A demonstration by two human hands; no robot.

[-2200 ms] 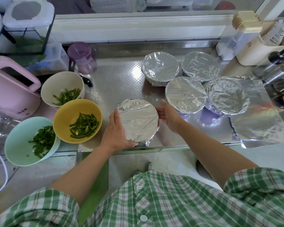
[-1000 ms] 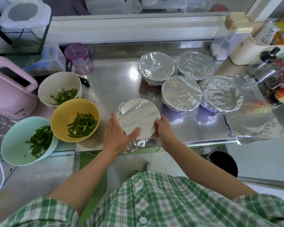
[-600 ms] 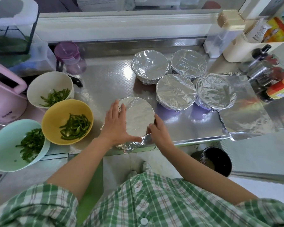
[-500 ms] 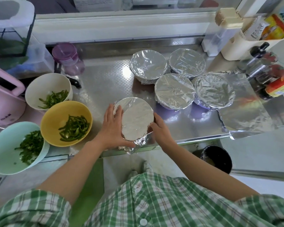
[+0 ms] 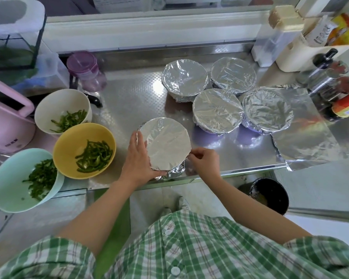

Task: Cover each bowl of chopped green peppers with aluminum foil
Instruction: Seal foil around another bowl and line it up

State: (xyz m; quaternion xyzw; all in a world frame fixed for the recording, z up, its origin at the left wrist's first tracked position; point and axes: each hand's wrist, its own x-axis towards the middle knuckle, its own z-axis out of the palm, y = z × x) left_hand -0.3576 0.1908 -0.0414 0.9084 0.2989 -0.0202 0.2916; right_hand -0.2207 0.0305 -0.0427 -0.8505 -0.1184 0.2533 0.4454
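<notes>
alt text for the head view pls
A left hand steadies and a right hand pinches the foil-topped front bowl at a steel counter's edge. Four more foil-covered bowls stand behind it; three open bowls of chopped green peppers sit left.

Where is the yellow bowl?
In the head view, the yellow bowl sits left of centre, between the white bowl and the mint bowl, just left of the left hand.
</notes>
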